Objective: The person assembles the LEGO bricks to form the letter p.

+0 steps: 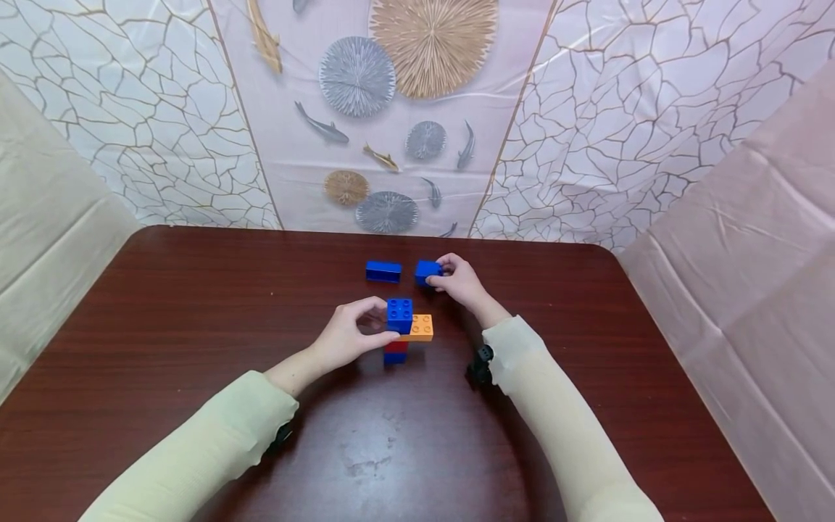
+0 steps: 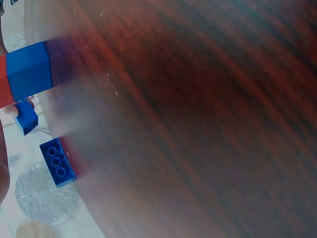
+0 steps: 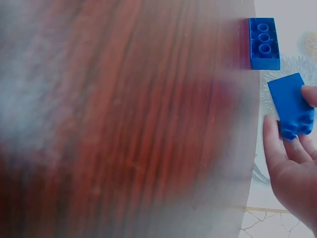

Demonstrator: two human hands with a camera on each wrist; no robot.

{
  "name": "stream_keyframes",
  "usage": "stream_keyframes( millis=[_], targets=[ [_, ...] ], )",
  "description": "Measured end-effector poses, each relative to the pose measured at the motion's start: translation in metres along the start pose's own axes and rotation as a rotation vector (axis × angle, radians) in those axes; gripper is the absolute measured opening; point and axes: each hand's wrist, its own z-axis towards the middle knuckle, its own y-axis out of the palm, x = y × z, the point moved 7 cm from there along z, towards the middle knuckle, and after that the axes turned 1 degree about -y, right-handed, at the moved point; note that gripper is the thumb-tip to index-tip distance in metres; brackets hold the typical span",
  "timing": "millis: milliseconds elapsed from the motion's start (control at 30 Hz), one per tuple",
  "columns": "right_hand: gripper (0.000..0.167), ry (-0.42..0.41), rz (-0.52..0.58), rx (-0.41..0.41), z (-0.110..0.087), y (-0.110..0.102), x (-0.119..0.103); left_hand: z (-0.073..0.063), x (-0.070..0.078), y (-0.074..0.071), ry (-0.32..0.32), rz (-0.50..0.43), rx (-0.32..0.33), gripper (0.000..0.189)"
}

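Dark wood-grained table before a pale backdrop with fish and round medallions, pinkish cloth at right.

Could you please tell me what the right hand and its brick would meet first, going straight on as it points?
Probably the hollow blue rectangular plastic brick on its side, left of the studded blue plastic brick in the right hand; depth is unclear, so the hand might pass behind it.

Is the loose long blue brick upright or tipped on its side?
On its side: the long blue brick has a plain face up, and both wrist views show its hollow, tubed underside.
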Motion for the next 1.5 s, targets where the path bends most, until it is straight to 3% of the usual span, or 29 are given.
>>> stream_keyframes(
  millis=[367,667,1167,1500],
  targets=[
    [0.04,0.028,0.195,0.004,-0.012,-0.011,-0.008,0.0,-0.001,0.0,-0.01,-0.007,0.002,0.031],
    [0.045,-0.012,0.055,0.005,-0.024,-0.021,-0.015,0.001,-0.002,-0.001,-0.004,-0.006,0.006,0.031],
    [0.041,-0.085,0.038,0.012,-0.056,-0.032,-0.03,0.001,0.0,0.0,0.0,-0.018,0.001,0.029],
    [0.04,-0.145,0.052,-0.032,-0.081,-0.027,-0.045,0.0,0.0,0.001,0.002,-0.016,-0.001,0.028]
  ],
)
